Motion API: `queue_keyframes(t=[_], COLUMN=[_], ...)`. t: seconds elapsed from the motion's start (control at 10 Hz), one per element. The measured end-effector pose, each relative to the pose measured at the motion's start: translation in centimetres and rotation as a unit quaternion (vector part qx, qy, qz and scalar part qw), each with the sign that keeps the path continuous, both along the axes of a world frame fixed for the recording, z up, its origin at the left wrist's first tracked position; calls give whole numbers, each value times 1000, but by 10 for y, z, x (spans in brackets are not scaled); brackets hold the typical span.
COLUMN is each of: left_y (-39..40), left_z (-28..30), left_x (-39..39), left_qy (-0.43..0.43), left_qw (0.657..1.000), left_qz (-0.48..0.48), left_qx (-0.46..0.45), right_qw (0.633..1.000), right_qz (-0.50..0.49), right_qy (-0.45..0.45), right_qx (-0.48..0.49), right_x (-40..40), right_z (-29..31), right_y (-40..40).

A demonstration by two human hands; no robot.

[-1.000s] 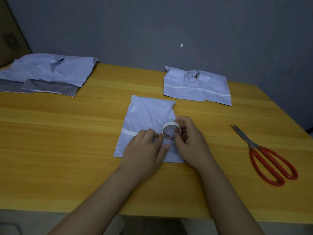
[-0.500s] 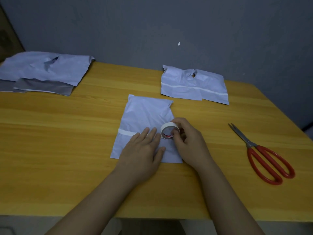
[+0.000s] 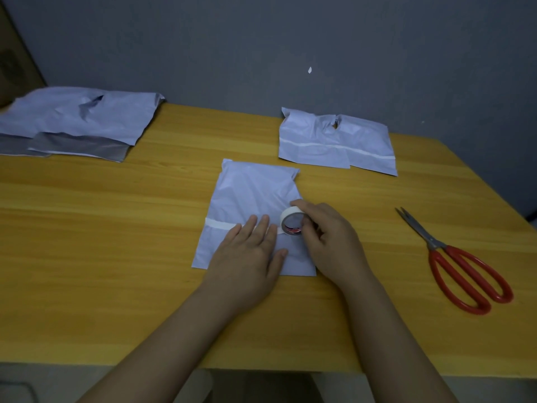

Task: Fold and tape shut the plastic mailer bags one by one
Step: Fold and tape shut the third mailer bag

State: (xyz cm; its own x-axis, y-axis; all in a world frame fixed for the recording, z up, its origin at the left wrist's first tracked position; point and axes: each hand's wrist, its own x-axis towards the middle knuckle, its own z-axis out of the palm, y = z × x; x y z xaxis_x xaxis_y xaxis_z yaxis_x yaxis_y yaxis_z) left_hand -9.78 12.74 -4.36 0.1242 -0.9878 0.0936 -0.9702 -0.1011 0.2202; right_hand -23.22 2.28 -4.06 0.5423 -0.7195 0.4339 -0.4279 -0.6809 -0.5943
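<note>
A folded white mailer bag [image 3: 255, 193] lies flat in the middle of the wooden table [image 3: 116, 242]. A strip of white tape [image 3: 220, 223] runs across it from its left edge to a tape roll [image 3: 292, 222]. My right hand [image 3: 328, 242] grips the roll, which stands on the bag's right part. My left hand [image 3: 250, 254] lies flat on the bag with straight fingers, pressing the tape down just left of the roll.
Two taped mailer bags [image 3: 337, 141] lie side by side at the back right. A pile of unfolded mailer bags [image 3: 75, 123] sits at the back left. Red-handled scissors [image 3: 462, 269] lie at the right, near the table's edge.
My right hand has drawn the roll a little to the right, leaving more tape on the bag. My left hand's fingers have straightened and slid along the strip.
</note>
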Motion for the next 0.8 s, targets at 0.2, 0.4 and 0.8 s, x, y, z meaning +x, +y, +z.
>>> queue_keyframes(t=[0.2,0.4,0.8], left_y=[0,0,0], left_z=[0,0,0], left_x=[0,0,0], left_qy=[-1,0,13], left_qw=[1000,1000,1000], left_qz=[-4,-3,-2], left_qx=[2,0,-3], right_qw=[999,997,999], right_qz=[-28,-48,-40], right_qy=[23,32,1], right_qx=[-32,-57,-8], right_x=[-2,-3,-13], right_z=[1,1,7], right_y=[-1,-3,-3])
